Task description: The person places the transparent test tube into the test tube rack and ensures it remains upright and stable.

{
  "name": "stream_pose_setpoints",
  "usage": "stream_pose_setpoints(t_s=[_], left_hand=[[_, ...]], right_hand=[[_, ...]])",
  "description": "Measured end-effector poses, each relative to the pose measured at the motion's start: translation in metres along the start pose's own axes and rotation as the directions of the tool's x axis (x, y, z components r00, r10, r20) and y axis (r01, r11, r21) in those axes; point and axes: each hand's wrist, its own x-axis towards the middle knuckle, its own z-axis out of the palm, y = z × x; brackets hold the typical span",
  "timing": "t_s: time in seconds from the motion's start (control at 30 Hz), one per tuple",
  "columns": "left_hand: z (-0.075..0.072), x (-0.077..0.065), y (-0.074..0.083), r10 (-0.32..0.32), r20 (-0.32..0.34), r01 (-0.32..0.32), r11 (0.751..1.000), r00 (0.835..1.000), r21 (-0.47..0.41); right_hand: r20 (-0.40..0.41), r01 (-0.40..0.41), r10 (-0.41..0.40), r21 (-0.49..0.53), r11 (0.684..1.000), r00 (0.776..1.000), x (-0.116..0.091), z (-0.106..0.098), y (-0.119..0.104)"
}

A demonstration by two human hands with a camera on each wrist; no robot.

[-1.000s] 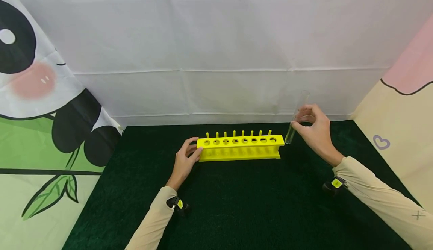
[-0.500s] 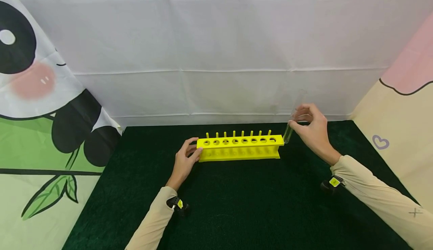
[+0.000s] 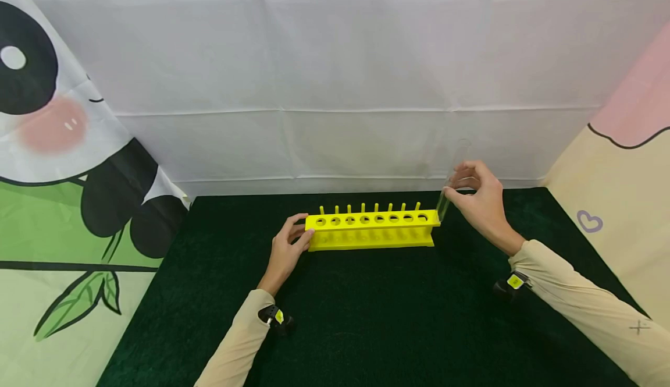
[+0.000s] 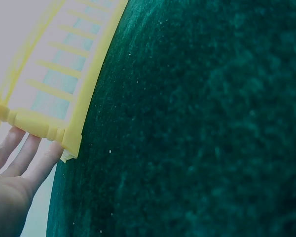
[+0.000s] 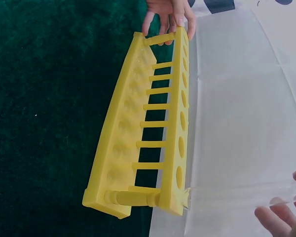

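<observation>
Test tube (image 3: 443, 206), perhaps touching the rack (image 3: 371, 226), escapes the left-wrist view.

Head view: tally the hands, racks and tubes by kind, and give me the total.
Hands: 2, the left hand and the right hand
Racks: 1, the yellow rack
Tubes: 1, the clear tube
Total: 4
</observation>
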Motion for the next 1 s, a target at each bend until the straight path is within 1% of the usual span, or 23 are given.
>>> stream_pose_setpoints(t_s=[0.37,0.8,1.0], left_hand=[[-0.0002,0.0000,0.0006,0.003,-0.003,-0.003,1.000,1.000,-0.004],[-0.0008,0.0000,0.0005,-0.010,0.002,0.010,1.000,1.000,-0.008],[-0.0008,-0.0001,0.0002,-0.014,0.001,0.014,1.000,1.000,-0.006]], right_hand=[[0.013,0.000,0.000,0.008,1.000,1.000,0.0012,0.0020,-0.0011],[0.021,-0.010,0.010,0.024,1.000,1.000,0.0028,0.0061,0.0020],[0.039,0.003,-0.004,0.017,1.000,0.999,0.0037,0.0085,0.0028]])
